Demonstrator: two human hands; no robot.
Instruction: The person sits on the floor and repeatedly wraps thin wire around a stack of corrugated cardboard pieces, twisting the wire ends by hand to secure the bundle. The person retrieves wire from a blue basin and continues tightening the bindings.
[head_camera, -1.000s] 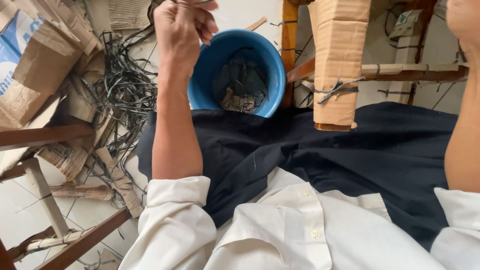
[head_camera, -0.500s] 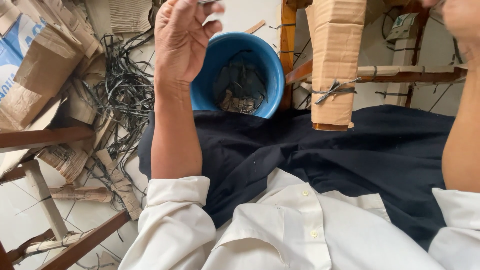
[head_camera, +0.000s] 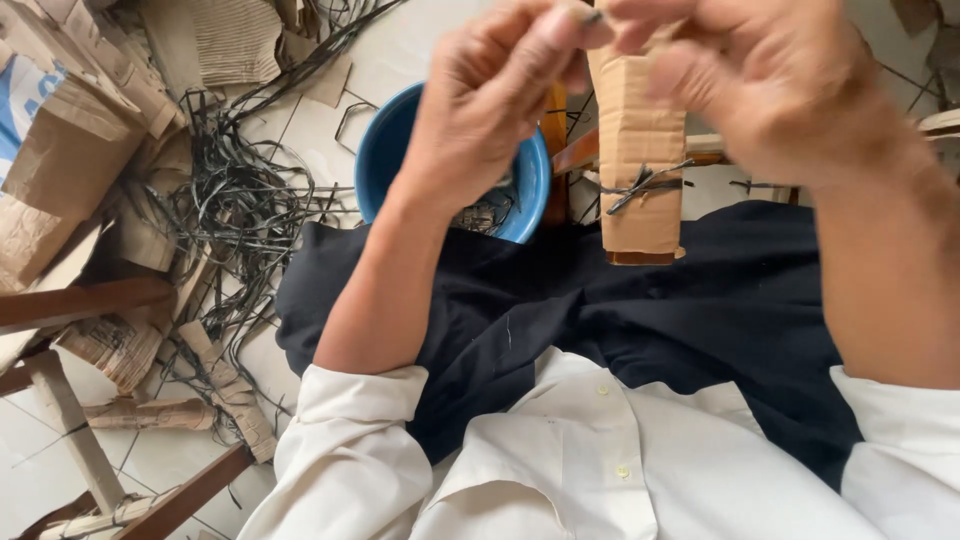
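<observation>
Your left hand (head_camera: 490, 110) and right hand (head_camera: 760, 80) raised together, fingertips pinched on a thin dark strip (head_camera: 593, 16), just above the cardboard-wrapped post (head_camera: 640, 150), blue bowl (head_camera: 395, 160) behind, loose dark strips (head_camera: 240, 210) on the floor.

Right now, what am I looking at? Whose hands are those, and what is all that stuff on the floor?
The picture comes from a camera worn on a person's head, looking down, so you see their own white shirt, dark lap and two bare hands. There is no machine here. The left hand and the right hand are raised close together near the camera, and their fingertips pinch something small and dark between them; it is too blurred to say what. Just behind the hands stands a wooden piece wrapped in brown cardboard, tied round with a dark strip. Below the left hand sits a blue bowl with dark scraps inside. To the left, the tiled floor holds a tangle of dark strips, torn cardboard and wooden bars.
</observation>
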